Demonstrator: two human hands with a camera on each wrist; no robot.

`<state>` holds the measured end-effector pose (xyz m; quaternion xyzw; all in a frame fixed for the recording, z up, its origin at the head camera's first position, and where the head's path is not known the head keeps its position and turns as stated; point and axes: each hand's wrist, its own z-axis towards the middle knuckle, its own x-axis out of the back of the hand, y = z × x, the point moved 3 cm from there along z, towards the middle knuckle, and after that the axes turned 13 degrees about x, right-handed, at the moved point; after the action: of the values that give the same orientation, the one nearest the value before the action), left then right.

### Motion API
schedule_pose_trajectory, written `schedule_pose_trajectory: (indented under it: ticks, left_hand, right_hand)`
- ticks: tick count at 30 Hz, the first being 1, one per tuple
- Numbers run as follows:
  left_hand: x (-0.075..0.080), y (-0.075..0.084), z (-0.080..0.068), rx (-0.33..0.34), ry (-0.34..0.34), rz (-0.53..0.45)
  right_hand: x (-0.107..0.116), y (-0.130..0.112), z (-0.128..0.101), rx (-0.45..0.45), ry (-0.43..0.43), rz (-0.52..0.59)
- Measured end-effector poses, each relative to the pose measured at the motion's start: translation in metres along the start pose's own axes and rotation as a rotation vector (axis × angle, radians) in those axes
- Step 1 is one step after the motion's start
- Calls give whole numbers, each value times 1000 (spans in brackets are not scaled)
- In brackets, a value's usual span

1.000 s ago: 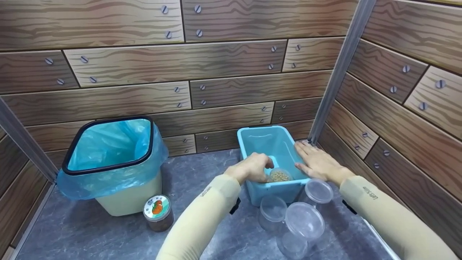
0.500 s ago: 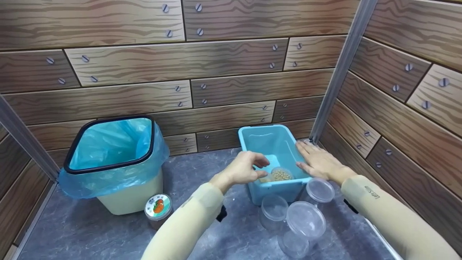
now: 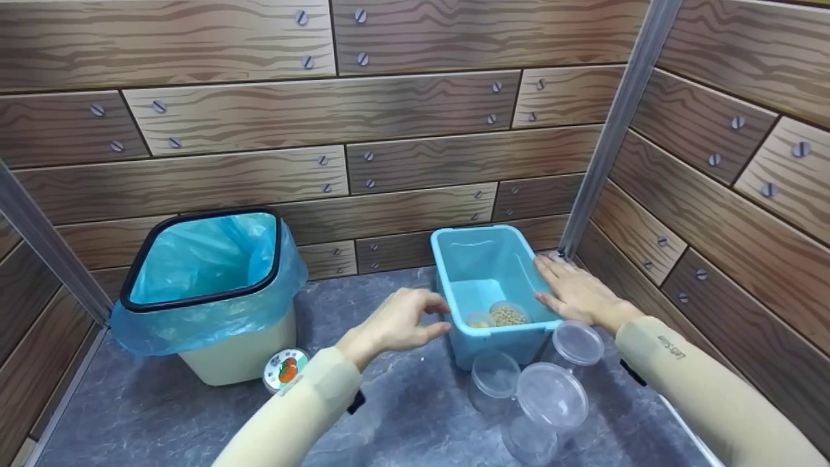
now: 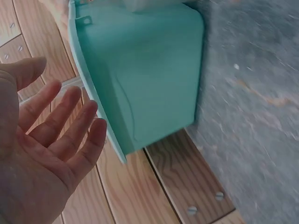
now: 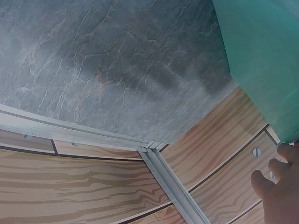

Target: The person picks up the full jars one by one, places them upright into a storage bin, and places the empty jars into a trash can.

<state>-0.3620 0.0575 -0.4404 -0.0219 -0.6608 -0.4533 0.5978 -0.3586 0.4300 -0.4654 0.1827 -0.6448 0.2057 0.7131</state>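
Note:
A light blue plastic bin [image 3: 454,259] stands on the grey floor by the back wall; its outer wall [image 4: 145,79] fills the left wrist view. Inside it sit a small clear cup of beans [image 3: 509,314] and a second small cup [image 3: 480,320]. My left hand [image 3: 399,322] hovers just left of the bin with relaxed fingers [image 4: 70,121] and holds nothing. My right hand [image 3: 574,292] rests flat on the bin's right rim, fingers straight; only its fingertips [image 5: 275,186] show in the right wrist view.
A cream waste bin with a blue liner [image 3: 207,285] stands at the left. A jar with a printed lid [image 3: 285,370] sits in front of it. Several clear plastic containers with lids [image 3: 551,395] stand just in front of the blue bin. Wood-panel walls close in the space.
My left hand has let go of the bean cup, left it in the blue bin, and drawn back out to the left. The right hand stays on the rim.

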Motion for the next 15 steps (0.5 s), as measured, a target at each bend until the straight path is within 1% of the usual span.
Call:
schedule_pose_trajectory:
  ticks: [4,9,11,15]
  left_hand:
    - [5,-12,-15,7,12,57]
    - [8,-25,-34,44,8,127]
    - [9,-31,-41,46,20,174]
    - [12,-42,-57,44,68,274]
  right_hand:
    - [0,0,0,2,-2,1]
    - [1,0,-1,1,7,9]
    - [1,0,-1,3,10,9]
    - [0,0,-1,7,8,4]
